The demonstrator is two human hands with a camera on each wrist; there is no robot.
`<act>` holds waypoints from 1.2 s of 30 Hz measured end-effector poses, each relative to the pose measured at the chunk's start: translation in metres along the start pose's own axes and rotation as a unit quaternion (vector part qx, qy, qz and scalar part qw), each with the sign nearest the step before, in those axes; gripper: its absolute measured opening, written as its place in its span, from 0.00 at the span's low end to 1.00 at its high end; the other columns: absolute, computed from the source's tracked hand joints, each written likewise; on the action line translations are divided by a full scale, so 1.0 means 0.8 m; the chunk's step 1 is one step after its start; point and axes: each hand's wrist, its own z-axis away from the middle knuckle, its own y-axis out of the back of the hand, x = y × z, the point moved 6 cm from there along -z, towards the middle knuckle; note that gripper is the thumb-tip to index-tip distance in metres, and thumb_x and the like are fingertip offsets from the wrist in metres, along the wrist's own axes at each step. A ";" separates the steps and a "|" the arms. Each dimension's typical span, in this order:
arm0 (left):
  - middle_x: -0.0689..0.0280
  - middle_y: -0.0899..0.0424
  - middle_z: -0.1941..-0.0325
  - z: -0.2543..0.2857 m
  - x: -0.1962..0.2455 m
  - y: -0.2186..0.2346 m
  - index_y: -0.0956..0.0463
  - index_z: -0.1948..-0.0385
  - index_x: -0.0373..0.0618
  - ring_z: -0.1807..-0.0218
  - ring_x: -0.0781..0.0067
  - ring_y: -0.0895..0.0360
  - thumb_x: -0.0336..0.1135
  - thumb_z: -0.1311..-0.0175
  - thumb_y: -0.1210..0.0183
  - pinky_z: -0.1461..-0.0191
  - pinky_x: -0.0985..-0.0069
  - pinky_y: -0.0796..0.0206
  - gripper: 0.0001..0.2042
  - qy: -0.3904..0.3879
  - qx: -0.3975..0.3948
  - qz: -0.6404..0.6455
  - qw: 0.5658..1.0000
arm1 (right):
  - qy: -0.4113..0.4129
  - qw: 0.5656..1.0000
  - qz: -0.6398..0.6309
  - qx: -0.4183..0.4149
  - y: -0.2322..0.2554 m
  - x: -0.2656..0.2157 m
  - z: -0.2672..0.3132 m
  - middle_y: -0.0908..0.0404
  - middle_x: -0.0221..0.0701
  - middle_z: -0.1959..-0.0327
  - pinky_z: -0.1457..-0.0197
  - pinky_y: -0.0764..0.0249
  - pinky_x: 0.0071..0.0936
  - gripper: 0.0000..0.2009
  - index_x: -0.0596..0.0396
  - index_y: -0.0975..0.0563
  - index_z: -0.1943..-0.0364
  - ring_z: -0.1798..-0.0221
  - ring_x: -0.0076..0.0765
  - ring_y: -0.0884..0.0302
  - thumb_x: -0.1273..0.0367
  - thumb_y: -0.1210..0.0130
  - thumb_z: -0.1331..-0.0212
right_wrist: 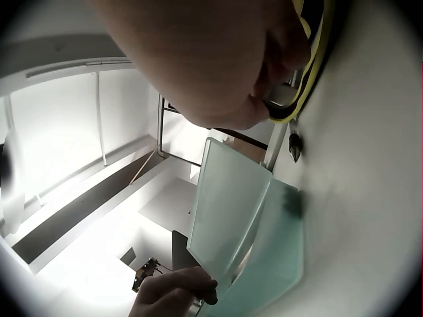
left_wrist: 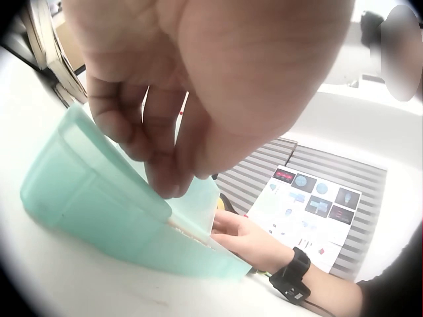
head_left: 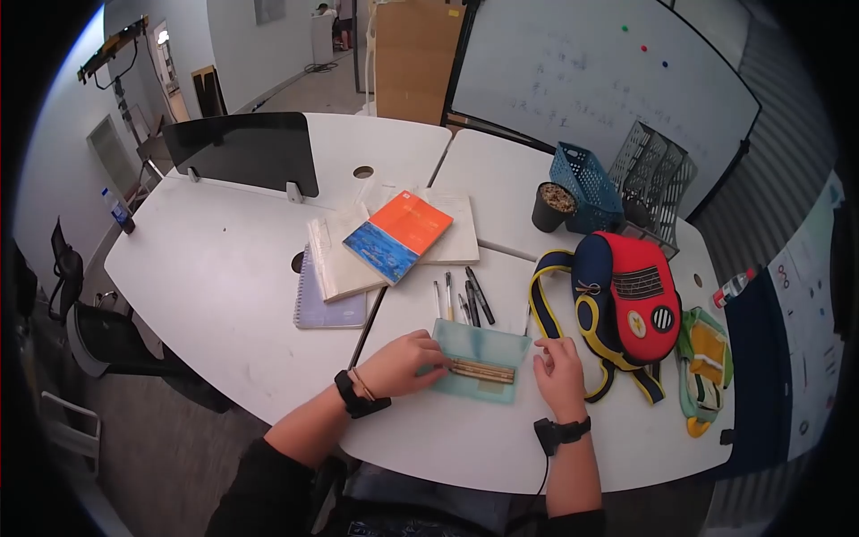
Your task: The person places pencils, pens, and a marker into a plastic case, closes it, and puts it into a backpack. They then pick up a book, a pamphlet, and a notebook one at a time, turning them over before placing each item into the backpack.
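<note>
A translucent teal pouch (head_left: 479,361) lies flat on the white table (head_left: 224,277) in front of me, with several wooden pencils (head_left: 481,370) showing along it. My left hand (head_left: 407,362) pinches the pouch's (left_wrist: 112,205) upper flap between thumb and fingers (left_wrist: 165,165) at its left end. My right hand (head_left: 559,371) rests at the pouch's right end, fingertips touching its edge, and shows again (left_wrist: 248,241) past the pouch's far end in the left wrist view. The right wrist view shows the flap (right_wrist: 231,211) lifted, with the left hand (right_wrist: 172,290) beyond it.
Several pens (head_left: 465,300) lie just behind the pouch. A red and navy backpack (head_left: 626,300) with yellow-edged straps sits close on the right, a green bag (head_left: 702,367) beside it. Books (head_left: 398,234) and a spiral notebook (head_left: 329,309) lie behind-left. A blue basket (head_left: 586,188) and black cup (head_left: 553,206) stand further back.
</note>
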 end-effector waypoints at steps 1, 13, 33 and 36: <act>0.60 0.12 0.62 0.000 -0.001 0.000 0.10 0.58 0.44 0.52 0.57 0.19 0.29 0.35 0.33 0.46 0.62 0.23 0.07 0.001 0.002 0.000 1.000 | 0.002 1.000 0.001 -0.001 -0.001 0.004 0.001 0.23 0.35 0.59 0.58 0.21 0.36 0.13 0.53 0.16 0.51 0.64 0.40 0.19 0.75 0.34 0.40; 0.61 0.14 0.71 0.009 -0.028 0.033 0.13 0.66 0.41 0.65 0.59 0.18 0.29 0.35 0.33 0.60 0.64 0.24 0.03 0.046 0.136 -0.035 0.989 | -0.010 0.997 0.048 -0.058 -0.012 -0.005 0.001 0.24 0.36 0.50 0.47 0.20 0.41 0.18 0.51 0.15 0.46 0.50 0.47 0.18 0.72 0.31 0.41; 0.59 0.15 0.71 0.000 -0.005 0.035 0.12 0.66 0.40 0.68 0.60 0.18 0.24 0.39 0.33 0.64 0.66 0.25 0.03 0.020 0.144 -0.006 0.989 | 0.012 0.999 -0.005 -0.052 -0.008 0.008 -0.002 0.17 0.35 0.58 0.55 0.17 0.33 0.08 0.54 0.15 0.56 0.60 0.39 0.12 0.72 0.32 0.38; 0.60 0.15 0.71 -0.001 -0.005 0.035 0.13 0.66 0.40 0.68 0.60 0.19 0.24 0.39 0.33 0.64 0.66 0.26 0.02 0.019 0.143 -0.005 0.989 | 0.013 0.999 -0.027 -0.014 -0.004 0.012 -0.005 0.15 0.35 0.65 0.60 0.18 0.25 0.06 0.58 0.17 0.58 0.68 0.30 0.14 0.78 0.34 0.38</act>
